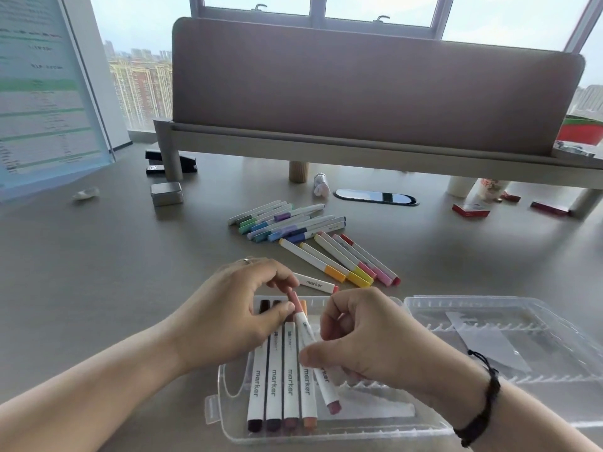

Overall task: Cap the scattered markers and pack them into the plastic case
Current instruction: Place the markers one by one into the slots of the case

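Over the clear plastic case [228,415] at the desk's [98,288] near edge, the left hand [228,318] pinched the upper cap end of a pink marker [305,331] between thumb and curled fingers, while the right hand [355,337] curled round its barrel, holding it tilted above four markers [282,386] lying side by side in the case's left part. The open lid [522,321] lay to the right. Farther back, warm-coloured markers [342,262] and blue-green markers [284,221] lay loose, with one marker [315,283] just behind the case.

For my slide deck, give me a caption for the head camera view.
Both hands seat a pink marker beside four others in the clear plastic case.
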Demonstrator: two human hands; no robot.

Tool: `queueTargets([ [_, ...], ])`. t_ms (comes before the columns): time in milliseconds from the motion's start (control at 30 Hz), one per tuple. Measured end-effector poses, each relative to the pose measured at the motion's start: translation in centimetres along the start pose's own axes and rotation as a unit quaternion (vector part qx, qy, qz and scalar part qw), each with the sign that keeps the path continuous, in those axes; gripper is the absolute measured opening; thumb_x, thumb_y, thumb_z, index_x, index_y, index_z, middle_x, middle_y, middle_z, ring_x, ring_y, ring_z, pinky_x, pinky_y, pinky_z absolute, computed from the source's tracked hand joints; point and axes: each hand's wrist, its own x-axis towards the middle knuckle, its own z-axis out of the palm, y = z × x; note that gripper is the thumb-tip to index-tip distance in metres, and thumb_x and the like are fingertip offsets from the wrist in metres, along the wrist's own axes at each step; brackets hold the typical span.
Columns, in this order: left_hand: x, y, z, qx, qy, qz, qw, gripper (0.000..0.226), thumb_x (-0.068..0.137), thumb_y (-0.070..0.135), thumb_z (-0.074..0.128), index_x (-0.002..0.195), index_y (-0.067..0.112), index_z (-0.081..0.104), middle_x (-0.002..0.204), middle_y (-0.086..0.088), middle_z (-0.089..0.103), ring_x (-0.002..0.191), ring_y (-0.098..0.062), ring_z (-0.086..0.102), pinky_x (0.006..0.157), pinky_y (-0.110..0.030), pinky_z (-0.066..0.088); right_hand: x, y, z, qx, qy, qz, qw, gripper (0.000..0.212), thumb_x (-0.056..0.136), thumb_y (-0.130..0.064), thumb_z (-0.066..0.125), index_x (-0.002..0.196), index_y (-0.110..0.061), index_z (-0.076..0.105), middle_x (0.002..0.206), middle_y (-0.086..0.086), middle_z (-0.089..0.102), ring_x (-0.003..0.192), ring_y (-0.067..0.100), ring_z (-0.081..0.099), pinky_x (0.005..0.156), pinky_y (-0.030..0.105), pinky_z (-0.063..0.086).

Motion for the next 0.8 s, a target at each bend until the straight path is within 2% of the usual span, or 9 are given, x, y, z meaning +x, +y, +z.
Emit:
queueTargets([
  [100,0.1,0.0,0.0,0.011,-0.015,-0.001,1.0,0.013,0.085,0.036,0.073,0.097,0.04,0.068,0.11,0.038,0.058,0.108,0.011,0.053,0.09,-0.013,0.041,0.1,-0.1,0.2,-0.005,-0.005,0.012,1.0,0.032,0.072,-0.029,0.088,0.081,-0.015,0.061,0.062,-0.002,0.071,0.046,0.008,0.056,0.05,0.022,0.048],
  [200,0.2,-0.1,-0.1,0.013,-0.021,0.002,1.0,0.012,0.083,0.041,0.074,0.094,0.042,0.069,0.104,0.032,0.064,0.105,0.009,0.055,0.09,-0.013,0.042,0.1,-0.1,0.1,-0.008,-0.017,0.017,1.0,0.032,0.075,-0.03,0.086,0.082,-0.013,0.06,0.071,0.003,0.076,0.048,0.009,0.058,0.052,0.022,0.048],
  [300,0.1,-0.3,0.2,0.023,-0.032,0.006,0.999,0.024,0.081,0.053,0.073,0.101,0.041,0.066,0.104,0.029,0.064,0.106,0.009,0.055,0.091,-0.016,0.043,0.0,0.0,-0.1,-0.008,-0.033,0.021,0.999,0.03,0.075,-0.031,0.086,0.08,-0.013,0.062,0.073,0.005,0.076,0.05,0.01,0.059,0.052,0.021,0.048],
  [467,0.0,-0.4,0.5,0.037,-0.071,-0.001,0.997,0.047,0.075,0.072,0.065,0.112,0.045,0.057,0.111,0.031,0.054,0.11,0.01,0.048,0.091,-0.014,0.041,-0.2,0.3,-0.5,-0.02,-0.053,-0.002,0.998,0.032,0.071,-0.032,0.089,0.071,-0.007,0.069,0.069,0.006,0.073,0.051,0.01,0.055,0.054,0.022,0.045],
  [533,0.0,-0.4,0.6,0.043,-0.083,0.001,0.996,0.055,0.072,0.079,0.06,0.115,0.046,0.052,0.113,0.031,0.05,0.112,0.009,0.046,0.094,-0.018,0.041,-0.3,0.3,-0.6,-0.031,-0.061,-0.002,0.998,0.032,0.071,-0.035,0.088,0.071,-0.007,0.071,0.071,0.006,0.074,0.054,0.007,0.056,0.056,0.021,0.045],
  [600,0.0,-0.3,0.6,0.052,-0.092,-0.012,0.994,0.061,0.07,0.082,0.059,0.119,0.049,0.045,0.115,0.032,0.047,0.114,0.011,0.042,0.095,-0.015,0.038,-0.3,0.2,-0.8,-0.033,-0.066,0.001,0.997,0.034,0.072,-0.038,0.086,0.075,-0.007,0.073,0.074,0.007,0.075,0.057,0.007,0.057,0.057,0.021,0.046],
  [700,-0.1,0.0,0.5,0.069,-0.103,-0.037,0.992,0.069,0.066,0.086,0.057,0.121,0.05,0.038,0.114,0.037,0.04,0.113,0.013,0.039,0.093,-0.015,0.035,-0.3,0.3,-1.0,-0.035,-0.063,-0.002,0.997,0.033,0.074,-0.038,0.085,0.076,-0.007,0.075,0.068,0.004,0.072,0.055,0.007,0.055,0.054,0.018,0.044],
  [800,-0.1,0.2,0.5,0.092,-0.112,-0.045,0.988,0.069,0.064,0.091,0.05,0.118,0.05,0.037,0.111,0.037,0.037,0.111,0.012,0.036,0.092,-0.016,0.034,-0.2,0.4,-1.2,-0.023,-0.066,-0.008,0.998,0.034,0.075,-0.034,0.085,0.079,-0.003,0.074,0.07,0.008,0.073,0.052,0.01,0.053,0.049,0.017,0.041],
])
